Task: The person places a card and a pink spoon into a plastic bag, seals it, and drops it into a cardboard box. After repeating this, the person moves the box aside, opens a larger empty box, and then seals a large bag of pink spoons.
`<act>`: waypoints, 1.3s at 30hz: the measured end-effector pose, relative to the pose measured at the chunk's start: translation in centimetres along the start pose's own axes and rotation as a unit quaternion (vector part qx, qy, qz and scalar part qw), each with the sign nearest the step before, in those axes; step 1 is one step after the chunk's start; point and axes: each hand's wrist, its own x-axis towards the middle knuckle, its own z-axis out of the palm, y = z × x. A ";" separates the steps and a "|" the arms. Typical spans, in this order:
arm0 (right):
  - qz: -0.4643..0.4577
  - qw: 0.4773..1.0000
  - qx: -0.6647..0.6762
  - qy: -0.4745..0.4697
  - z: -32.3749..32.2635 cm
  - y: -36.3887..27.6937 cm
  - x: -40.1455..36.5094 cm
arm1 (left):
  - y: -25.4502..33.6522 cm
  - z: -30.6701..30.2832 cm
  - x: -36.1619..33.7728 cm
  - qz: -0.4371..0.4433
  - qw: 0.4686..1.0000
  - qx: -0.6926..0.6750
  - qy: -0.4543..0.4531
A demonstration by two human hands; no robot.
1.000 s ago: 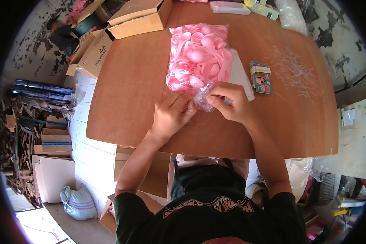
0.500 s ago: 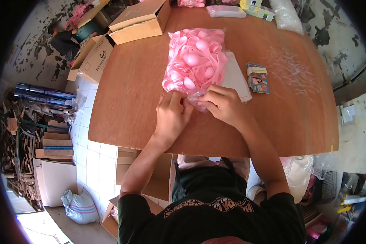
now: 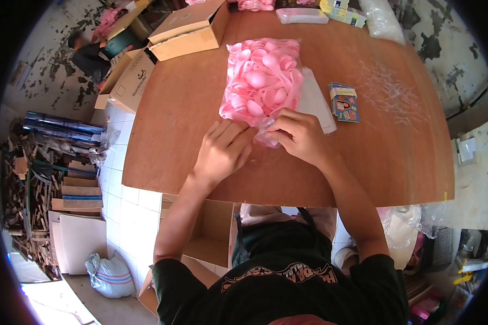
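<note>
A clear plastic bag (image 3: 262, 81) packed with pink, spoon-like plastic pieces lies on the brown wooden table (image 3: 168, 124), its gathered mouth toward me. My right hand (image 3: 298, 135) is closed in a pinch on the bag's bunched plastic neck. Just left of that neck is my left hand (image 3: 222, 150), its fingers curled together; whatever they hold, if anything, is hidden. A flat white sheet or packet (image 3: 318, 103) sticks out from under the bag's right side. Further right is a banded bundle of blue printed cards (image 3: 345, 103).
Thin clear strips (image 3: 390, 95) are scattered on the table's right side. A cardboard box (image 3: 187, 32) stands at the far left corner, with an open carton (image 3: 127, 81) beside the table. Another person (image 3: 92, 60) sits beyond it. A white sack (image 3: 110, 275) rests on the floor.
My left hand has moved slightly left and down, away from the bag's neck. My right hand still pinches the neck. The view has shifted a little.
</note>
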 end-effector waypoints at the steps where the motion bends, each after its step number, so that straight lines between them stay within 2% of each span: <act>1: -0.001 1.000 0.001 0.001 0.0 0.0 0.0 | -0.3 -0.3 0.4 0.001 1.000 0.002 0.000; 3: -0.011 1.000 -0.006 -0.004 -0.1 0.2 0.0 | -0.9 -0.9 1.0 0.043 0.996 0.016 -0.079; 4: -0.011 1.000 -0.007 -0.003 -0.1 0.2 0.0 | -1.0 -1.2 1.3 0.044 0.996 0.017 -0.079; 6: -0.017 1.000 -0.018 -0.005 -0.1 0.2 0.0 | -1.1 -1.6 1.8 0.101 0.983 0.090 -0.123; 7: -0.018 1.000 -0.019 -0.004 -0.2 0.2 0.0 | -1.1 -1.7 1.9 0.102 0.983 0.090 -0.123; 9: -0.026 1.000 -0.009 -0.007 -0.2 0.1 0.0 | -1.1 -1.9 2.1 0.102 0.970 0.122 -0.186; 13: -0.033 0.999 -0.031 -0.007 0.2 0.2 -0.2 | -0.1 -1.4 2.5 0.086 0.973 0.102 -0.187; 15: -0.032 0.999 -0.043 -0.009 0.2 0.1 -0.2 | 0.2 -0.4 1.9 0.050 0.977 0.137 -0.156; 19: -0.027 0.999 -0.029 -0.006 0.2 0.1 -0.1 | 0.7 0.4 1.0 0.034 0.980 0.157 -0.114; 21: -0.018 1.000 -0.008 -0.002 0.2 0.4 -0.1 | 0.7 0.3 0.8 -0.019 0.986 0.156 -0.048; 22: -0.017 1.000 -0.008 0.000 0.2 0.5 0.0 | 0.8 0.5 0.6 -0.017 0.986 0.156 -0.049; 24: -0.012 1.000 0.012 0.008 0.2 0.6 -0.1 | 0.8 0.9 0.1 -0.113 0.989 0.086 0.026; 28: -0.013 0.999 0.027 0.012 0.2 0.9 -0.1 | 1.3 1.2 -0.7 -0.152 0.987 0.030 0.041; 30: -0.016 1.000 0.009 0.002 0.2 0.7 -0.2 | 1.3 0.3 -0.4 -0.051 0.994 0.094 0.018; 31: -0.017 1.000 0.010 0.001 0.1 0.6 -0.2 | 1.5 -0.1 0.0 -0.053 0.994 0.095 0.019; 33: -0.019 1.000 -0.011 -0.001 0.0 0.3 -0.1 | 1.7 -0.7 0.8 0.027 0.992 0.115 -0.036; 34: -0.020 1.000 -0.011 -0.001 0.0 0.3 -0.2 | 1.4 -0.9 0.9 0.027 0.992 0.116 -0.036; 36: -0.023 1.000 -0.018 -0.008 -0.1 0.3 -0.1 | 0.7 -1.2 0.8 0.061 0.978 0.164 -0.114; 39: -0.028 0.999 -0.031 -0.008 0.0 0.5 -0.2 | 0.9 -0.8 0.8 0.067 0.962 0.218 -0.153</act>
